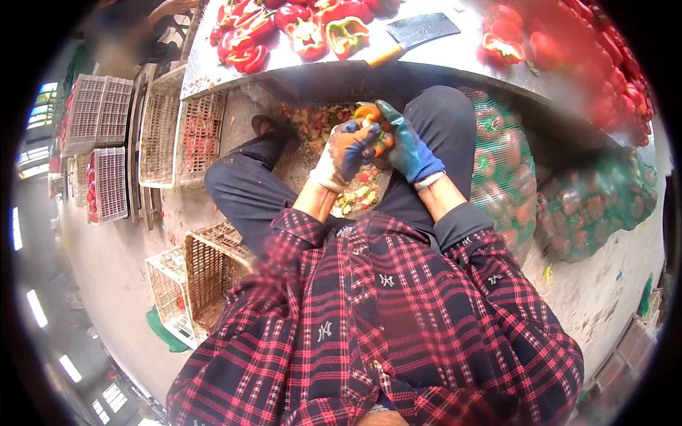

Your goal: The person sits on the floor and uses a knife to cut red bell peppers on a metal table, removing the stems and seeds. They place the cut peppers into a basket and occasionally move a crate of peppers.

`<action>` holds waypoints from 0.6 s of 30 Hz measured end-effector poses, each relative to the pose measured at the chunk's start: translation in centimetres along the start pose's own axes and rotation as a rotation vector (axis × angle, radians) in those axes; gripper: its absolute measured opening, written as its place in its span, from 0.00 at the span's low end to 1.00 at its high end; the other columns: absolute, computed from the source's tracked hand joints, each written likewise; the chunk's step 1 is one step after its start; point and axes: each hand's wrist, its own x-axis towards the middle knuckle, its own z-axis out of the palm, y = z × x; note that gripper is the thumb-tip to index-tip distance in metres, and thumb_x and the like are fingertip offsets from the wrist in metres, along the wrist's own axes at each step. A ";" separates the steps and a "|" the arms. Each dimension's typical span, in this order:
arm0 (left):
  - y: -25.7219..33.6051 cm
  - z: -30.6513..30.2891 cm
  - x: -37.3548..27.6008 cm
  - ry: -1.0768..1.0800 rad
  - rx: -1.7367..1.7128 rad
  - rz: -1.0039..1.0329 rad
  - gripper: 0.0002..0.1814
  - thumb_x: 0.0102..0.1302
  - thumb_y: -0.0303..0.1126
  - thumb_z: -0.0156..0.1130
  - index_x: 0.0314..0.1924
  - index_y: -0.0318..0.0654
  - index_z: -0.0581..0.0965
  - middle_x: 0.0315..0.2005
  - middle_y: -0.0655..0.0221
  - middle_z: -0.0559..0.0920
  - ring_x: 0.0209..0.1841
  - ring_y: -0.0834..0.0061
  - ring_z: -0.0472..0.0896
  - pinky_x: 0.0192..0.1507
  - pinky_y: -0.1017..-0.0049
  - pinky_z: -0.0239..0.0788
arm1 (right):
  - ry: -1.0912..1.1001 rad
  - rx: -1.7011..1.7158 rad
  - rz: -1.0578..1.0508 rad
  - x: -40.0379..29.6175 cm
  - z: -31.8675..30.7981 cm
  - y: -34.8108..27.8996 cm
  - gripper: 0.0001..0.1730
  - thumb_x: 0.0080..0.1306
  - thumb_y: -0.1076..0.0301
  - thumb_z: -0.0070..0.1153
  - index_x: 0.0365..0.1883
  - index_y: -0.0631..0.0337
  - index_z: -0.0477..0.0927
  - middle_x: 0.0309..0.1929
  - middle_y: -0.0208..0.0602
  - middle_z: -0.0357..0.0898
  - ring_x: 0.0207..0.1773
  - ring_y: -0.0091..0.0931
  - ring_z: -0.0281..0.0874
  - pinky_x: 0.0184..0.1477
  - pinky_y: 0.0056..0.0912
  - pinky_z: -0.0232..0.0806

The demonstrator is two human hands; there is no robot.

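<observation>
Between my knees, above the floor scraps, I hold an orange-and-green bell pepper (384, 142) in both hands. My left hand (347, 149), in a soiled white glove with orange and blue patches, closes around its left side. On the other side my right hand (402, 139), in a blue knit glove with a green coated palm, grips it too. An orange curved part (367, 113) of the pepper shows at the top between the fingers. The gloves hide much of it, and I cannot tell whether a small tool is in my fingers.
A metal table (330, 66) ahead carries cut red peppers (306, 37), a cleaver (423, 29) and a heap of red peppers (613, 80). Mesh sacks (503, 160) of peppers stand at right. Plastic crates (160, 133) stand at left; pepper scraps (357, 199) litter the floor.
</observation>
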 end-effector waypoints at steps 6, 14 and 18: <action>-1.2 0.6 0.9 0.334 0.789 0.292 0.12 0.59 0.31 0.67 0.38 0.31 0.78 0.24 0.69 0.80 0.24 0.83 0.77 0.25 0.77 0.69 | 0.134 -0.240 -0.115 0.6 -0.3 0.6 0.22 0.72 0.55 0.49 0.56 0.61 0.74 0.46 0.27 0.77 0.38 0.16 0.75 0.31 0.18 0.68; 2.5 -4.4 -2.5 0.545 1.757 0.340 0.24 0.55 0.38 0.71 0.48 0.32 0.78 0.41 0.50 0.82 0.46 0.58 0.83 0.47 0.67 0.74 | 0.116 0.058 -0.181 1.5 -1.6 1.7 0.25 0.69 0.54 0.52 0.57 0.61 0.73 0.53 0.37 0.76 0.55 0.28 0.76 0.55 0.35 0.72; 2.8 -1.6 -1.6 0.257 1.131 0.517 0.21 0.62 0.37 0.66 0.50 0.30 0.77 0.37 0.54 0.84 0.41 0.66 0.83 0.44 0.71 0.73 | 0.058 0.022 -0.177 2.0 -1.6 1.9 0.25 0.69 0.49 0.52 0.54 0.59 0.75 0.47 0.30 0.76 0.48 0.24 0.76 0.50 0.29 0.71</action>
